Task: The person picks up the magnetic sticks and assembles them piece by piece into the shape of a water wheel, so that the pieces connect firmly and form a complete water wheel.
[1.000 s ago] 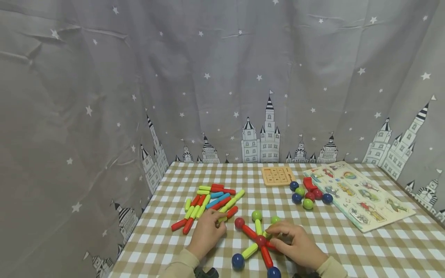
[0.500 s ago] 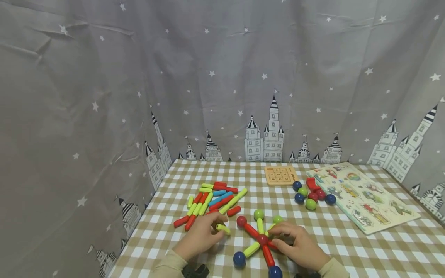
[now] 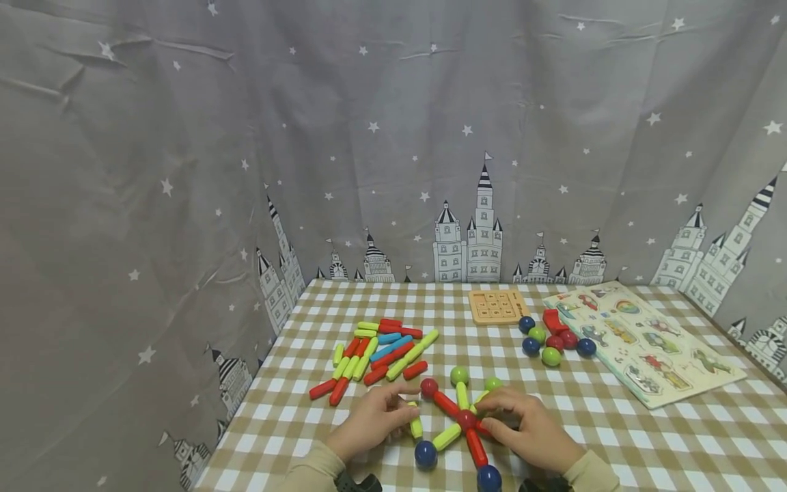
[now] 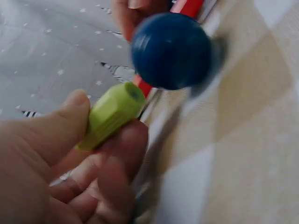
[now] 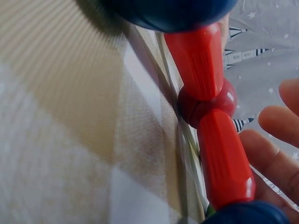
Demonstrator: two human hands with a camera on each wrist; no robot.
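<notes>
My left hand [image 3: 374, 420] pinches a short yellow-green stick [image 3: 416, 421] between thumb and fingers; its hollow end faces the blue ball [image 4: 173, 51] in the left wrist view. That ball tips one arm of a star-shaped build lying on the table. At the star's centre is a red ball [image 3: 466, 419], with red sticks [image 3: 476, 447] and yellow-green sticks radiating out to red, green and blue balls. My right hand [image 3: 531, 424] lies over the star's right side, fingers loosely bent beside the red stick [image 5: 224, 158] in the right wrist view. It partly hides the arms there.
Loose red, yellow-green and blue sticks [image 3: 393, 352] are spread left of the star. At the back right lie several balls [image 3: 551, 356], a red block [image 3: 553, 321], a wooden number puzzle [image 3: 496, 307] and a picture board [image 3: 652, 348]. A grey curtain [image 3: 369, 137] hangs behind.
My left hand has picked the short yellow-green stick from the pile and carried it right, to just above the star's blue ball. The right hand has stayed at the star.
</notes>
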